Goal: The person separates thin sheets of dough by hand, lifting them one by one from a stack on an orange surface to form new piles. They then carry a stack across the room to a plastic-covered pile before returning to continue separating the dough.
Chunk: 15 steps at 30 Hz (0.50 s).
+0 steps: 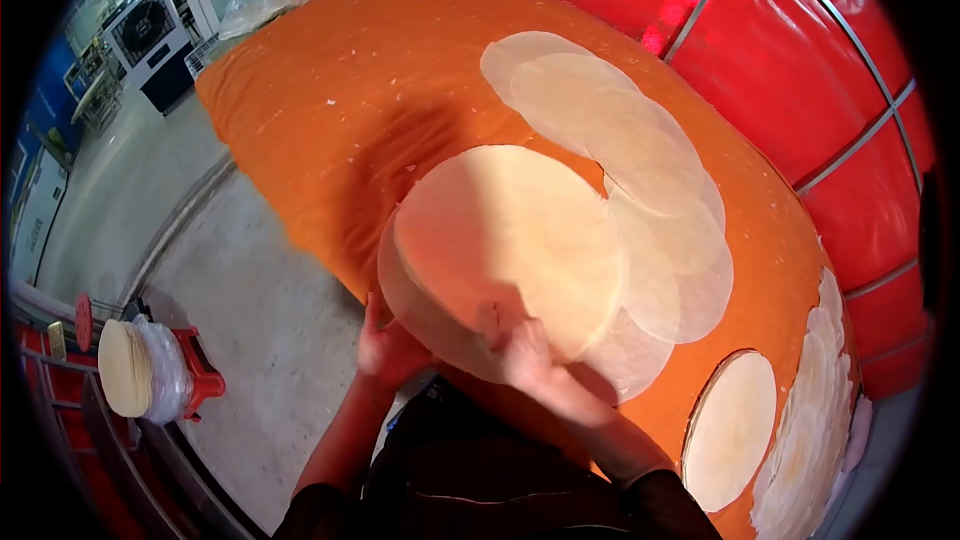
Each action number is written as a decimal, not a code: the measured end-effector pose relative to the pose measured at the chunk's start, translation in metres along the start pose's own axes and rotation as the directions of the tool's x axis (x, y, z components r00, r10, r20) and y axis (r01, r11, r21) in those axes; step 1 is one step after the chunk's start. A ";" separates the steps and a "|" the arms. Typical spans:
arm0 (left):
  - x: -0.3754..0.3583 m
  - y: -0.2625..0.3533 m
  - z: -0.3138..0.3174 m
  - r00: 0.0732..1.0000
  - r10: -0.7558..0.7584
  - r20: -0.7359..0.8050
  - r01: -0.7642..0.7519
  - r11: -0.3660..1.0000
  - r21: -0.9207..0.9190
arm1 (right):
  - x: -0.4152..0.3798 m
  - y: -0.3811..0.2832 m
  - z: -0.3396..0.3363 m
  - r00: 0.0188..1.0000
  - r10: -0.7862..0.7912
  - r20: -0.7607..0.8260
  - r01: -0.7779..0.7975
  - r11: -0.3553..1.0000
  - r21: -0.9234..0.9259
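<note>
A thick round stack of thin, pale dough sheets (540,230) lies on the orange cloth in front of me. A thin round sheet (425,315) juts out past its lower left side. At that sheet's near edge is my left hand (388,350), thumb raised and apart from the fingers, some of which are hidden. My right hand (525,352) is over the near side of the stack, its fingers curled together on a sheet's edge; the fingertips are partly hidden. Overlapping translucent round sheets (650,150) fan out to the right of the stack.
Orange cloth (290,120) covers the broad work surface. A smaller round stack (730,430) and a row of layered sheets (805,420) lie at right. Red sheeting (760,50) on metal bars borders the far side. Left, a wrapped stack (127,370) rests by a red stool (203,370).
</note>
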<state>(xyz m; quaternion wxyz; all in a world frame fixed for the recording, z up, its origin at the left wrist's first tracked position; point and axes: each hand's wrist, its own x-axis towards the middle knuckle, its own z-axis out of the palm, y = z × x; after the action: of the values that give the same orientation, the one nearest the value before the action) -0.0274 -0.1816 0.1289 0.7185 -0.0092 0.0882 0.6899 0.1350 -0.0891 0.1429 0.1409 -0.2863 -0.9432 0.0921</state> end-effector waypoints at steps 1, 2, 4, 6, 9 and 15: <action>0.005 0.002 -0.006 0.958 -0.036 0.284 0.088 0.981 -0.173 | 0.000 -0.011 -0.002 1.000 0.004 -0.002 -0.004 1.000 0.020; 0.006 0.000 -0.007 0.980 -0.023 0.196 0.046 0.993 -0.113 | -0.001 -0.020 -0.001 1.000 0.009 -0.005 -0.009 0.999 0.039; 0.011 -0.005 0.033 1.000 0.023 0.020 -0.024 1.000 0.020 | -0.006 -0.025 0.006 0.995 0.029 -0.093 -0.016 0.991 0.135; 0.014 -0.006 0.035 0.998 0.055 0.007 -0.055 0.998 0.037 | -0.003 -0.029 -0.008 0.981 0.041 -0.188 0.006 0.970 0.243; 0.015 -0.001 0.017 1.000 -0.027 0.000 0.026 0.996 0.088 | -0.001 -0.008 -0.020 0.974 0.157 0.166 -0.196 0.946 0.257; 0.045 -0.023 -0.009 0.858 -0.128 -0.497 0.234 0.960 0.156 | 0.050 0.087 -0.204 0.927 0.314 -0.204 -0.269 0.937 0.222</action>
<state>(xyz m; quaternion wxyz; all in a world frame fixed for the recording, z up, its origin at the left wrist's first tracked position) -0.0042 -0.1397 0.1111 0.7327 -0.1125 0.3356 0.5813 0.2054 0.0296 0.3234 0.2637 -0.4180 -0.8532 0.1670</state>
